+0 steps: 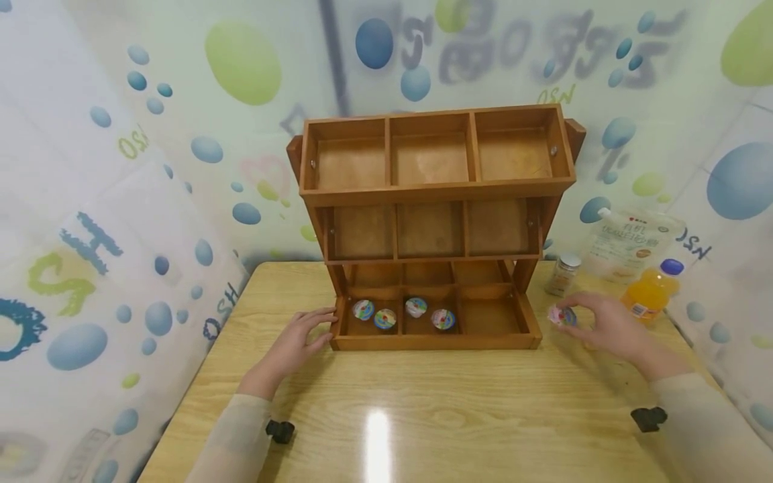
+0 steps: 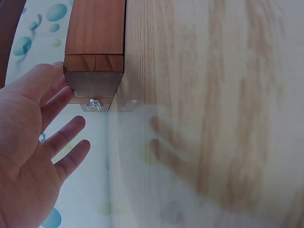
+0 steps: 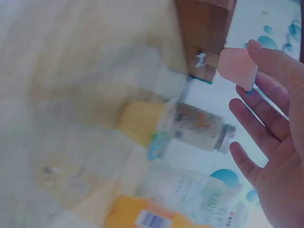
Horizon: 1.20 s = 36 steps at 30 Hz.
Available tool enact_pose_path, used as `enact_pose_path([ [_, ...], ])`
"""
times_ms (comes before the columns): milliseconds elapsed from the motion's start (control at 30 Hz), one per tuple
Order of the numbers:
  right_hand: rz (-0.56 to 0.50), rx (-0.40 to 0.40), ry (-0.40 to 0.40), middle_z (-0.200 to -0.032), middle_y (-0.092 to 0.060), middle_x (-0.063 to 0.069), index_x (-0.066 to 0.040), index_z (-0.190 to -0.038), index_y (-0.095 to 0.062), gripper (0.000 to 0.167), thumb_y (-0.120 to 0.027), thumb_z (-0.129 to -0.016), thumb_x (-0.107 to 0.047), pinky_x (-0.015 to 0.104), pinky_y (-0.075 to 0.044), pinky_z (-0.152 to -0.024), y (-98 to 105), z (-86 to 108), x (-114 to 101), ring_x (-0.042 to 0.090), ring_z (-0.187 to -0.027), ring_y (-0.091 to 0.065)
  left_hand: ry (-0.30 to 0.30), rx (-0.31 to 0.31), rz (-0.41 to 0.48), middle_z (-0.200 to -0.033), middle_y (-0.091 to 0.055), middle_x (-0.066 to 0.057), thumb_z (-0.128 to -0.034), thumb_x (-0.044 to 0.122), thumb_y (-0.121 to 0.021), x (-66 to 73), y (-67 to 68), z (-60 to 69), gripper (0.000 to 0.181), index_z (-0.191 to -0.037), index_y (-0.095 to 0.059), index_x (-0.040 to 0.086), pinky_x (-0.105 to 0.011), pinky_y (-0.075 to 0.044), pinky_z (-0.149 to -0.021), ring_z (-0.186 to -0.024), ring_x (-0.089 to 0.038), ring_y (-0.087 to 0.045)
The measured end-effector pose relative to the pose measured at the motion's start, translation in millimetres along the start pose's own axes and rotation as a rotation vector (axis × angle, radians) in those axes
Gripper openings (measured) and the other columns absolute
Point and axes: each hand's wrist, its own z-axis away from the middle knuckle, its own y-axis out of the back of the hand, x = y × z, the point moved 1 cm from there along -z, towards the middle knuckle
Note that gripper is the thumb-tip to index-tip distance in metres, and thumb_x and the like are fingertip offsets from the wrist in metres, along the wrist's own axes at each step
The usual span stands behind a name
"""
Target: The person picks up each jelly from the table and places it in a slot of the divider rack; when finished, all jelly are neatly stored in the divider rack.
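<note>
Between thumb and fingers, my right hand (image 1: 610, 325) pinches a small jelly cup (image 1: 561, 315) with a printed lid, just right of the wooden rack (image 1: 437, 342). In the right wrist view this cup (image 3: 236, 68) looks pale pink and is held clear of the table. My left hand (image 1: 296, 343) touches the left end of the rack's bottom tier with fairly straight fingers; the left wrist view shows its fingertips (image 2: 59, 66) at the wood. Two jelly cups (image 1: 364, 309) lie in the bottom tier's left compartment and two more (image 1: 443, 319) in its middle one.
A yellow jelly cup (image 3: 140, 122) stands on the table near a spice jar (image 1: 563, 275); the right hand mostly hides it from the head view. Behind are an orange juice bottle (image 1: 652, 290) and a white pouch (image 1: 628, 245). Patterned walls enclose the table (image 1: 423, 416).
</note>
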Motion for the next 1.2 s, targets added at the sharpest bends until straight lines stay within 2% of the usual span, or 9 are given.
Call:
enact_pose_path([
  [167,-0.014,-0.028,-0.017,-0.109,-0.078,0.006,-0.012,-0.111,-0.076,0.036,-0.091,-0.079,-0.019,0.054,-0.057,-0.086,5,-13.7,-13,0.031,-0.1,-0.072,-0.009,0.012,-0.006,-0.155,-0.054,-0.007,-0.1024,0.021,-0.067,-3.1,-2.7,0.6,0.039,-0.14,-0.064,0.011,-0.059,-0.047,-0.106,-0.132,-0.033,-0.05],
  [333,-0.007,-0.028,-0.008,-0.11,-0.078,0.008,-0.013,-0.111,-0.078,0.035,-0.09,-0.081,-0.023,0.055,-0.057,-0.086,0,-25.5,-27,0.033,-0.101,-0.072,0.0,0.008,-0.002,-0.155,-0.053,-0.007,-0.1022,0.021,-0.067,-3.8,-4.3,0.8,0.039,-0.14,-0.065,0.011,-0.059,-0.047,-0.106,-0.132,-0.033,-0.05],
  [500,-0.044,-0.046,-0.026,-0.111,-0.077,0.008,-0.012,-0.113,-0.077,0.036,-0.089,-0.083,-0.027,0.054,-0.057,-0.088,-13,-37.4,-37,0.033,-0.103,-0.071,0.015,-0.002,-0.004,-0.157,-0.052,-0.005,-0.1029,0.023,-0.066,-3.8,-3.2,0.7,0.039,-0.141,-0.064,0.013,-0.058,-0.046,-0.107,-0.133,-0.032,-0.05],
  [700,-0.08,-0.039,0.028,-0.107,-0.077,0.003,-0.013,-0.112,-0.076,0.035,-0.09,-0.082,-0.025,0.05,-0.059,-0.085,-29,-56.6,-50,0.026,-0.098,-0.073,0.008,0.002,0.006,-0.156,-0.053,-0.005,-0.1027,0.022,-0.067,-3.6,-2.3,0.8,0.039,-0.141,-0.064,0.012,-0.057,-0.047,-0.107,-0.132,-0.031,-0.05],
  [933,-0.209,-0.104,0.012,-0.108,-0.075,0.004,-0.01,-0.115,-0.074,0.035,-0.088,-0.084,-0.019,0.048,-0.059,-0.083,-48,-76.8,-64,0.024,-0.097,-0.07,-0.01,0.007,-0.009,-0.156,-0.052,-0.006,-0.1028,0.022,-0.066,-3.8,-2.8,0.1,0.04,-0.141,-0.063,0.011,-0.058,-0.047,-0.106,-0.132,-0.033,-0.05],
  [1200,-0.245,-0.16,-0.062,-0.106,-0.075,-0.006,-0.021,-0.112,-0.076,0.028,-0.086,-0.087,-0.028,0.045,-0.057,-0.086,-72,-95.3,-62,0.018,-0.098,-0.069,-0.019,0.021,-0.002,-0.156,-0.053,-0.007,-0.1022,0.02,-0.067,-3.7,-3.8,-0.4,0.039,-0.14,-0.064,0.01,-0.059,-0.047,-0.106,-0.131,-0.034,-0.05],
])
